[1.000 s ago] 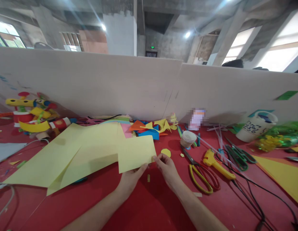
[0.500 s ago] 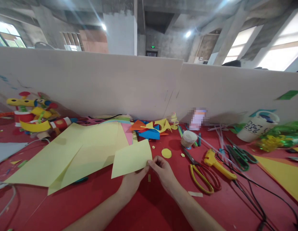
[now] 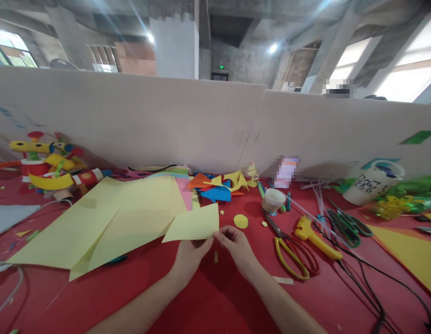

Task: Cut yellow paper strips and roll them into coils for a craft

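Note:
Both of my hands hold a small pale yellow paper piece (image 3: pixel 194 225) just above the red table (image 3: pixel 208 297). My left hand (image 3: pixel 189 255) supports it from below near its lower edge. My right hand (image 3: pixel 234 246) pinches its right corner between thumb and fingers. The piece is tilted nearly flat, far edge raised. Just to its left lie large pale yellow sheets (image 3: pixel 107 218), folded and overlapping.
Yellow-handled scissors (image 3: pixel 288 248), a yellow glue gun (image 3: pixel 314 239) with a black cord, green scissors (image 3: pixel 344 225), a small cup (image 3: pixel 272 200) and a yellow paper circle (image 3: pixel 240 221) lie to the right. Coloured paper scraps (image 3: pixel 215 185) and a paper-cup craft figure (image 3: pixel 48 167) stand by the white partition.
The small yellow piece has moved slightly left and tipped from facing me to nearly flat. My hands shifted a little left with it.

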Demonstrator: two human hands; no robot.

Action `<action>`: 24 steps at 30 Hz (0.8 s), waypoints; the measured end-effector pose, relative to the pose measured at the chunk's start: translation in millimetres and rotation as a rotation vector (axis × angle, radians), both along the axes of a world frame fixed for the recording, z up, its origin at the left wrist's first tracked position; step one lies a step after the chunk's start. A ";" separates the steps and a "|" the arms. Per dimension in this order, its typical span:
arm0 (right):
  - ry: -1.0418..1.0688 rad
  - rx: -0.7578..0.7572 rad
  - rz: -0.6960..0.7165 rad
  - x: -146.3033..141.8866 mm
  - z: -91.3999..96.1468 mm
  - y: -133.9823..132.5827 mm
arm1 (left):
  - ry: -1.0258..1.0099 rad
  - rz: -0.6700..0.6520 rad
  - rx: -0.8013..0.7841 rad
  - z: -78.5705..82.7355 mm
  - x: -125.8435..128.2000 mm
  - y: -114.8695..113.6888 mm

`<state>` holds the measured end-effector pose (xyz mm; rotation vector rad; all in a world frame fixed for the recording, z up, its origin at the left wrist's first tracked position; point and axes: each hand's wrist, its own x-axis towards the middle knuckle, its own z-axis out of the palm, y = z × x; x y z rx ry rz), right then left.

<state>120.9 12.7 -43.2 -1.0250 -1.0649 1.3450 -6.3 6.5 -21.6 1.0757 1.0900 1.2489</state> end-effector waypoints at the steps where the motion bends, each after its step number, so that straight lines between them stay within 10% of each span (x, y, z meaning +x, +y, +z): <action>1: -0.011 0.003 -0.003 0.0 0.2 -0.1 | 0.001 0.002 -0.002 -0.3 0.2 0.0; 24: -0.145 0.066 -0.081 0.3 -0.2 -0.8 | 0.050 -0.045 -0.021 2.4 0.2 -1.7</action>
